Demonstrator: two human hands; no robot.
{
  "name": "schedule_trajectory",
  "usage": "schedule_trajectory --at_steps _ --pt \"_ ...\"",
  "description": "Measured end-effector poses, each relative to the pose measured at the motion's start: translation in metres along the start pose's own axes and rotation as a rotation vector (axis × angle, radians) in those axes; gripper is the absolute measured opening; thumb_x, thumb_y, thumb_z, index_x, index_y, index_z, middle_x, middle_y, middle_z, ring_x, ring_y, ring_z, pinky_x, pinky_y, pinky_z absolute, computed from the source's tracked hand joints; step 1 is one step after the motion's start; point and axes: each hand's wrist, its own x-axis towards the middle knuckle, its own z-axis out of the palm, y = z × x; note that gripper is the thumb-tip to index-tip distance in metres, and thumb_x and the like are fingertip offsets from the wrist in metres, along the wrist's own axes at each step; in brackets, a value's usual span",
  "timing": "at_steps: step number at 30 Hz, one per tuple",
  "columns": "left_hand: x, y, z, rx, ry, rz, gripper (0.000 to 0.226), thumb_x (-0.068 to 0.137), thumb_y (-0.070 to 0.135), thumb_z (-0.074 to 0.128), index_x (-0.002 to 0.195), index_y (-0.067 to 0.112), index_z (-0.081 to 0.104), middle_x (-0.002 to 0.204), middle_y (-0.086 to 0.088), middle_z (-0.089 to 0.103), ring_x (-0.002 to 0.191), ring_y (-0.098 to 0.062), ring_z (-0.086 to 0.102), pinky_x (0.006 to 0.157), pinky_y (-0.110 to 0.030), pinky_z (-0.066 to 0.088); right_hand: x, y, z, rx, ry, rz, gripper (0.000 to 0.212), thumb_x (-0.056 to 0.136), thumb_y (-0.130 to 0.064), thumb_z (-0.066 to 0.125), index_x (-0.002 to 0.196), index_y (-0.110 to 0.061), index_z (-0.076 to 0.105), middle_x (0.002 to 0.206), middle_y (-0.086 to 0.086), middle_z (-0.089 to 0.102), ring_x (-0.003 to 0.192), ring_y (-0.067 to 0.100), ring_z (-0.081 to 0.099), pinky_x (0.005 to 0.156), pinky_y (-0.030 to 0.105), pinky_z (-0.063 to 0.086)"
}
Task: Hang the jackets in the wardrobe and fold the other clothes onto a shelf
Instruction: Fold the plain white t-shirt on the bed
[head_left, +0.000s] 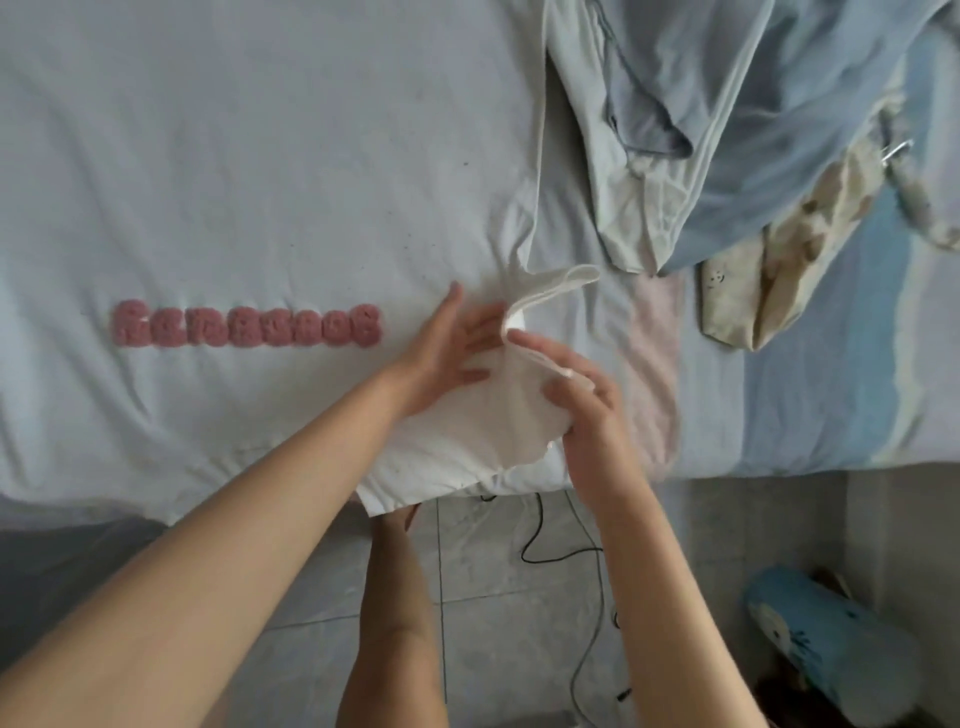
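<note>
On a bed (805, 415) serving as folding surface, past a spread pale cloth with pink lettering (260, 182) and heaped blue clothes (753, 104), a small white garment (493, 421) lies at the near edge, left hand (441, 353) flat to steady it, right hand (592, 415) pinching its hem, apparently to fold.

The white garment (234, 182) spread to my left lies flat, so I can reach across it freely; its raised pink lettering (248, 325) is the only bump. Far right, a heap of blue and grey clothes (727, 130) and a patterned cloth (769, 291) block the way. Nearer, the striped sheet (810, 405) is open. Below, a black cable (550, 551) trails across the floor, and a blue padded roll (831, 654) fills the near right corner.
</note>
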Motion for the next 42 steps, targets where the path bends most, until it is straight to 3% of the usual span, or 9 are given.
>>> schedule_trajectory --at_steps 3,6,10,13,16,24,35,39,42 --pt "-0.014 0.004 -0.028 -0.376 0.122 -0.067 0.072 0.091 0.069 0.019 0.102 0.013 0.064 0.088 -0.008 0.074 0.080 -0.021 0.070 0.074 -0.028 0.054 0.013 0.005 0.012 -0.442 -0.346 0.095 0.039 0.087 -0.024 0.054 0.126 -0.023 0.060 0.109 -0.005 0.064 0.109 0.008 0.056 0.098 0.021 0.041" --pt "-0.028 -0.004 -0.045 -0.433 0.084 -0.053 0.064 0.091 0.064 0.031 0.112 0.013 0.064 0.104 -0.009 0.071 0.093 -0.022 0.069 0.076 -0.032 0.056 0.057 0.008 0.012 -0.737 -0.042 -0.205 0.043 0.084 -0.014 0.055 0.127 -0.013 0.057 0.114 0.002 0.059 0.113 0.014 0.054 0.101 0.031 0.041" --pt "-0.033 -0.029 -0.056 0.139 0.357 0.102 0.027 0.087 0.010 0.064 0.113 0.013 0.060 0.108 -0.002 0.066 0.091 -0.012 0.065 0.074 -0.016 0.052 0.132 -0.001 0.013 -1.272 -0.214 -0.365 0.063 0.079 -0.010 0.064 0.138 -0.009 0.042 0.131 0.009 0.052 0.123 0.025 0.046 0.104 0.030 0.036" --pt "-0.048 -0.045 -0.053 0.372 0.461 0.282 0.025 0.085 0.009 0.063 0.108 0.019 0.060 0.094 0.011 0.063 0.085 -0.008 0.060 0.072 -0.014 0.048 0.166 -0.013 0.029 -1.508 -0.536 -0.110 0.033 0.081 -0.022 0.072 0.111 -0.012 0.060 0.094 0.001 0.058 0.093 0.018 0.052 0.079 0.026 0.037" --pt "-0.059 -0.050 -0.053 0.427 0.596 0.402 0.024 0.088 0.017 0.061 0.112 0.019 0.057 0.095 0.015 0.060 0.091 -0.008 0.059 0.078 -0.021 0.048 0.182 -0.028 0.036 -1.382 -0.564 0.026 0.017 0.084 -0.015 0.068 0.074 -0.020 0.055 0.072 -0.002 0.049 0.069 0.012 0.046 0.066 0.026 0.035" --pt "-0.065 -0.049 -0.084 0.392 0.969 0.539 0.022 0.084 0.012 0.068 0.099 0.019 0.053 0.088 0.017 0.056 0.073 -0.001 0.054 0.071 -0.019 0.046 0.183 -0.022 0.029 -1.196 -0.347 0.039 0.022 0.088 -0.013 0.060 0.073 -0.024 0.048 0.069 -0.006 0.047 0.067 0.012 0.044 0.067 0.027 0.036" --pt "-0.061 -0.059 -0.097 0.320 1.045 0.600 0.012 0.083 0.010 0.069 0.082 0.014 0.057 0.074 0.015 0.057 0.067 0.004 0.054 0.068 -0.016 0.045 0.186 0.008 0.050 -0.884 0.152 -0.085 0.008 0.087 -0.019 0.060 0.089 -0.026 0.063 0.075 -0.017 0.056 0.069 0.003 0.050 0.066 0.019 0.041" --pt "-0.058 -0.054 -0.091 0.527 1.136 0.677 0.019 0.085 0.010 0.063 0.104 0.010 0.060 0.102 0.005 0.063 0.094 -0.010 0.054 0.085 -0.032 0.048 0.160 0.036 0.055 -1.324 0.460 -0.505 0.033 0.086 -0.023 0.051 0.118 -0.024 0.061 0.123 -0.005 0.060 0.116 0.016 0.053 0.104 0.035 0.024" --pt "-0.049 -0.062 -0.078 1.001 1.004 0.733 0.046 0.085 0.014 0.057 0.129 0.007 0.050 0.137 -0.006 0.050 0.129 -0.022 0.043 0.103 -0.040 0.034 0.132 0.067 0.059 -1.583 0.049 -0.797 0.052 0.090 -0.023 0.045 0.140 -0.012 0.045 0.145 0.007 0.045 0.135 0.026 0.039 0.115 0.038 0.008"
